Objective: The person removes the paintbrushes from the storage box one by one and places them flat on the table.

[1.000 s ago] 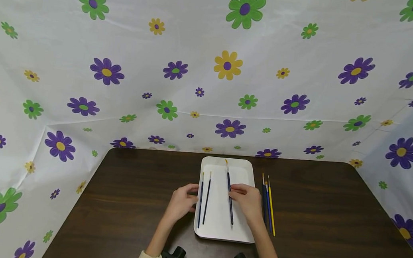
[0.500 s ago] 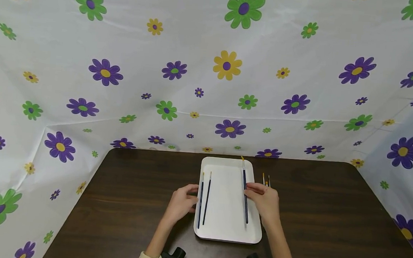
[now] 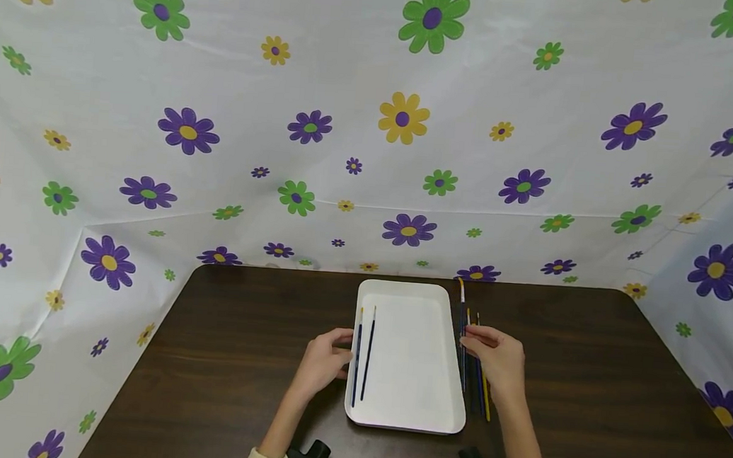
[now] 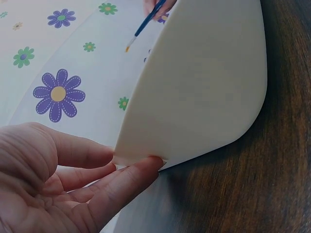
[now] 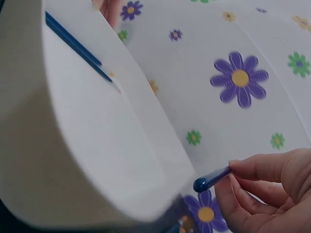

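A white rectangular tray [image 3: 410, 360] lies on the table, with two thin dark-blue brushes [image 3: 367, 357] inside along its left side. My left hand [image 3: 321, 359] grips the tray's left edge between thumb and fingers, also seen in the left wrist view. Just off the tray's right edge, my right hand [image 3: 499, 359] pinches a dark-blue brush [image 3: 463, 314] by its handle, bristles pointing away. In the right wrist view the rounded handle end [image 5: 206, 180] sticks out from the thumb and fingertips. Beneath and beside this hand lie several other brushes [image 3: 485, 397], partly hidden, one of them yellow.
The dark wooden table [image 3: 259, 307] extends to both sides of the tray. Behind it and at the sides hangs a white cloth [image 3: 346, 64] with purple, green and yellow flowers. A black band with a block sits at each wrist.
My right hand has moved rightward with the pinched brush, from over the tray to beyond its right edge. The left hand stays at the tray's left edge.
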A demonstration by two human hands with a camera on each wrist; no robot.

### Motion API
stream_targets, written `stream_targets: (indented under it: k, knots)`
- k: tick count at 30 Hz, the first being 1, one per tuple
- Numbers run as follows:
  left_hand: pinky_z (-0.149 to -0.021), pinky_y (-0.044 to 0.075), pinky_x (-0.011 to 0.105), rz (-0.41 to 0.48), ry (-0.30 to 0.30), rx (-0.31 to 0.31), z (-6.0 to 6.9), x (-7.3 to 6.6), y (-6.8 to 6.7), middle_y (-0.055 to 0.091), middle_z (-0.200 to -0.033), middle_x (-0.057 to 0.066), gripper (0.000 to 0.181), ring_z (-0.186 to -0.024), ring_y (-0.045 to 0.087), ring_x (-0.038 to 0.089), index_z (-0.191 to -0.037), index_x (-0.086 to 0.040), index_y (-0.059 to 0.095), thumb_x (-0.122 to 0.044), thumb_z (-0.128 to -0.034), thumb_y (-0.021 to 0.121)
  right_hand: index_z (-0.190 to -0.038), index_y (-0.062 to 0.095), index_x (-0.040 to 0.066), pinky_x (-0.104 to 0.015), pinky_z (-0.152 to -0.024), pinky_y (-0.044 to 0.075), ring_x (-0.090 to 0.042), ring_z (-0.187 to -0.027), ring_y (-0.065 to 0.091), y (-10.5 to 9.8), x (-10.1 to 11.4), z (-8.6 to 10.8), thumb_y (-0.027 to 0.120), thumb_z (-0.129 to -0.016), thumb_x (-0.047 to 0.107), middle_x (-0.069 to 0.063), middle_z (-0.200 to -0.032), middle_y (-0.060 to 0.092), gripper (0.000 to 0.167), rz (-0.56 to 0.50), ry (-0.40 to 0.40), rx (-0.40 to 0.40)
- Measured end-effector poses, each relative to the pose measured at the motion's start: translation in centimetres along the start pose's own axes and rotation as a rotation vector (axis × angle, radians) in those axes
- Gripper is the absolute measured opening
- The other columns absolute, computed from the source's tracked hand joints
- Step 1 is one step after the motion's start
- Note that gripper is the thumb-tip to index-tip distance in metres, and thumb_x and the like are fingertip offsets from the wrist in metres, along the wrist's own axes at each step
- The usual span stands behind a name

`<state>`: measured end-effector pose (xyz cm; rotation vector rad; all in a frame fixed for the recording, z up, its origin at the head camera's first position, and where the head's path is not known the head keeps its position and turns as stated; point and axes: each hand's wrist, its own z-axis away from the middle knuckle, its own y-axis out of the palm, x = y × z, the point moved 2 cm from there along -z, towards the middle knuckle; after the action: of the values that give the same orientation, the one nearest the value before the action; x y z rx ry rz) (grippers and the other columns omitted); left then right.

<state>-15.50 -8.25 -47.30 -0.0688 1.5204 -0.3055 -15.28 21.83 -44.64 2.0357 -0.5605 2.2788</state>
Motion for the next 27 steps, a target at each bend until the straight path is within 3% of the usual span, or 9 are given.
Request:
stream_targets:
  k: [13, 20, 27]
  knots:
    - [-0.063, 0.065, 0.037, -0.005, -0.017, 0.001, 0.0, 0.1, 0.0, 0.061, -0.131, 0.033, 0.042, -0.100, 0.073, 0.038, -0.134, 0.013, 0.059, 0.006, -0.0936, 0.062, -0.120, 0.067, -0.018, -0.011, -0.068, 0.056, 0.005, -0.070, 0.066, -3.6, -2.6, -1.4, 0.070, -0.096, -0.001, -0.025, -0.109, 0.074, 0.029, 0.070, 0.025, -0.089]
    - [-0.064, 0.065, 0.037, -0.002, -0.020, 0.002, 0.1, 0.0, -0.1, 0.061, -0.132, 0.033, 0.042, -0.101, 0.073, 0.039, -0.135, 0.013, 0.059, 0.006, -0.0938, 0.061, -0.120, 0.066, -0.019, -0.013, -0.067, 0.058, 0.004, -0.069, 0.066, -4.4, -3.6, -1.9, 0.069, -0.097, 0.001, -0.020, -0.100, 0.076, 0.030, 0.127, 0.042, -0.045]
    - [-0.063, 0.065, 0.037, -0.009, -0.015, -0.002, 0.0, 0.0, 0.0, 0.061, -0.132, 0.034, 0.042, -0.102, 0.072, 0.039, -0.135, 0.013, 0.059, 0.007, -0.0936, 0.062, -0.118, 0.066, -0.019, -0.019, -0.066, 0.060, -0.005, -0.072, 0.070, -4.8, -4.3, -2.1, 0.068, -0.098, 0.000, -0.017, -0.094, 0.076, 0.027, 0.182, 0.065, -0.009]
